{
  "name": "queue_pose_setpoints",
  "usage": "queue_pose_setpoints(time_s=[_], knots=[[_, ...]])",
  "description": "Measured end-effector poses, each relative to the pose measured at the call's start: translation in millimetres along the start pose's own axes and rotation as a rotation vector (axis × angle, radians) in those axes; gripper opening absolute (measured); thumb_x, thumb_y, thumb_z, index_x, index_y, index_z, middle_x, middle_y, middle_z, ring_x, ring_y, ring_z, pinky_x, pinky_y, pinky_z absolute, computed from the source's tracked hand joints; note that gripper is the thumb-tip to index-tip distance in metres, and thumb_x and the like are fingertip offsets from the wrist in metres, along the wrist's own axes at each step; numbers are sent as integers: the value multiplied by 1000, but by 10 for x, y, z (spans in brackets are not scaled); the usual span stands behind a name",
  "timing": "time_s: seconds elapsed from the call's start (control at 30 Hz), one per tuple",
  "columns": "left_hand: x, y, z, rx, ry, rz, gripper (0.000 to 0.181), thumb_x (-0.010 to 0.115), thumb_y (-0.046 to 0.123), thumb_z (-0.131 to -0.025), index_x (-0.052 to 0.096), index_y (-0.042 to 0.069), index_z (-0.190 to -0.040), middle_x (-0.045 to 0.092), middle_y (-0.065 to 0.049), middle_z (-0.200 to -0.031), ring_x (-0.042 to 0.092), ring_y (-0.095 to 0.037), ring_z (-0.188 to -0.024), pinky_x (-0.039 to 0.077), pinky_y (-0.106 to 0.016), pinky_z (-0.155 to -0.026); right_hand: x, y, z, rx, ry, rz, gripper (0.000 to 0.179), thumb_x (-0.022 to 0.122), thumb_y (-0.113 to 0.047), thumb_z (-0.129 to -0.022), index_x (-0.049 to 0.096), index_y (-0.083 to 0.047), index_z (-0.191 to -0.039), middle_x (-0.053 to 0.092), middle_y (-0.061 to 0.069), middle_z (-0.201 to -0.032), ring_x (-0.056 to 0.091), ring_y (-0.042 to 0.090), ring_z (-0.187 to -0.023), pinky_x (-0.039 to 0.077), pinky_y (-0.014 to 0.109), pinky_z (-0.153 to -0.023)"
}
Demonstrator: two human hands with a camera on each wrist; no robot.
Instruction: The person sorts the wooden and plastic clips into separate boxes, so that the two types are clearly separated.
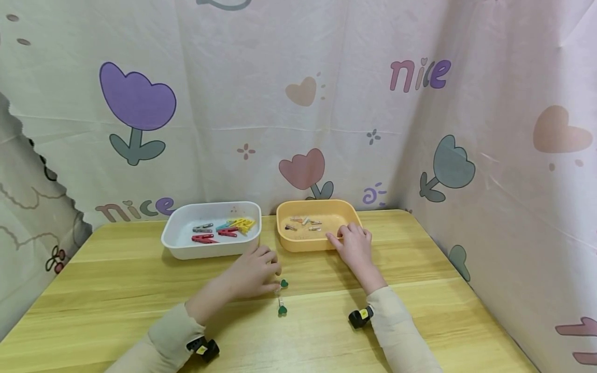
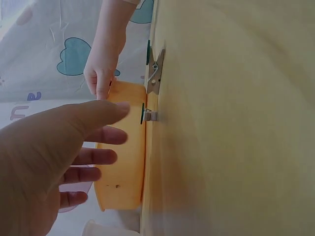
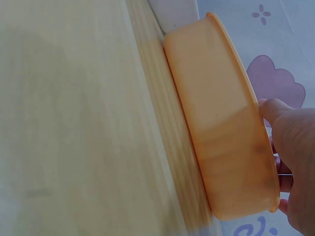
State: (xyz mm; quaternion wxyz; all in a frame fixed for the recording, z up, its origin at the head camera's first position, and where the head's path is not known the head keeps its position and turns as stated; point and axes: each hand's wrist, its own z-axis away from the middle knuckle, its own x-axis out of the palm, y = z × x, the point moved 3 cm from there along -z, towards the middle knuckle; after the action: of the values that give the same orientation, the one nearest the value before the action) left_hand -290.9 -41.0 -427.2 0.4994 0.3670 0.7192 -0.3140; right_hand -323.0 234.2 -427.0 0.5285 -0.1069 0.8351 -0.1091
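My left hand [image 1: 254, 272] hovers just above the table, its fingers spread and holding nothing. Close to its thumb lie two small clothespins, an upper one [image 1: 284, 284] and a lower one [image 1: 282, 306], each with a green heart. The left wrist view shows the wooden body and metal spring of the nearer clothespin [image 2: 155, 71]; the other clothespin [image 2: 149, 115] is beyond the thumb tip. My right hand [image 1: 356, 248] rests at the front right rim of the yellow tray [image 1: 308, 246], fingertips over the edge. Several small clothespins [image 1: 305, 221] lie inside that tray.
To the left of the yellow tray stands a white tray [image 1: 200, 252]. It holds red clips [image 1: 203, 239], yellow clips [image 1: 242, 225], and grey and blue ones. A printed curtain [image 1: 224, 103] hangs right behind the wooden table [image 1: 116, 290].
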Motion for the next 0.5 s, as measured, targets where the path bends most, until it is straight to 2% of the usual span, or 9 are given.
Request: queue_pose_setpoints(time_s=[0.27, 0.5], knots=[[25, 45, 15, -53, -138, 54, 25, 68, 50, -85, 62, 26, -82, 52, 9, -90, 46, -14, -95, 38, -37, -87, 9, 10, 11, -6, 9, 0, 38, 61, -49, -92, 61, -12, -82, 55, 5, -86, 53, 26, -88, 33, 54, -101], [20, 84, 7, -78, -168, 79, 24, 70, 45, -85, 58, 27, -75, 49, 11, -85, 42, -13, -91, 35, -35, -84, 7, 9, -1, -2, 5, -5, 38, 60, -49, -92, 61, -12, -83, 55, 5, -86, 53, 27, -88, 32, 54, -101]])
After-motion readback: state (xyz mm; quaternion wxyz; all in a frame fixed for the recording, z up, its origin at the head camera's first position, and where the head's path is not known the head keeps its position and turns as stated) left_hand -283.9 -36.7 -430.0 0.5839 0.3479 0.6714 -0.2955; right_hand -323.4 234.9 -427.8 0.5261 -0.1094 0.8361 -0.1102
